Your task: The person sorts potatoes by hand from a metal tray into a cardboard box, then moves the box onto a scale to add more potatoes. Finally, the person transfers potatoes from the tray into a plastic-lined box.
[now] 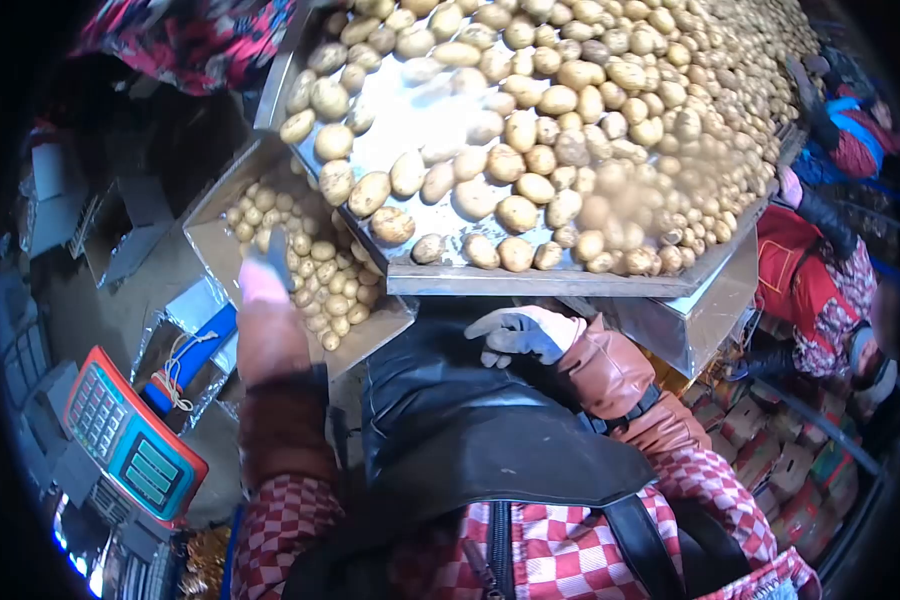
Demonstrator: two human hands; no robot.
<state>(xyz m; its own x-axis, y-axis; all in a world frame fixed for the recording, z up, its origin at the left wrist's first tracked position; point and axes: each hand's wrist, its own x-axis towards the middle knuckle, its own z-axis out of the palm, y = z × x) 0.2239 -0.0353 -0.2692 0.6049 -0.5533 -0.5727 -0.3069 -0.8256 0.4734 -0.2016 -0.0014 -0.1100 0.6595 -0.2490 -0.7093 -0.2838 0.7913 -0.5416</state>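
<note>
My left hand, in a pale and grey glove, reaches over the cardboard box on the left. Its fingers look stretched out above the small potatoes inside, though the glove is slightly blurred and I see nothing held. My right hand, gloved as well, hangs in front of my black apron, just below the table's near rim. Its fingers are loosely bent and apart, with nothing in them. Many potatoes of mixed sizes lie on the metal-topped sorting table beyond both hands.
A red and teal weighing scale display stands at the lower left, near a blue bar with string. Another carton sits under the table's right corner. Co-workers are along the right side; patterned clothing shows at upper left.
</note>
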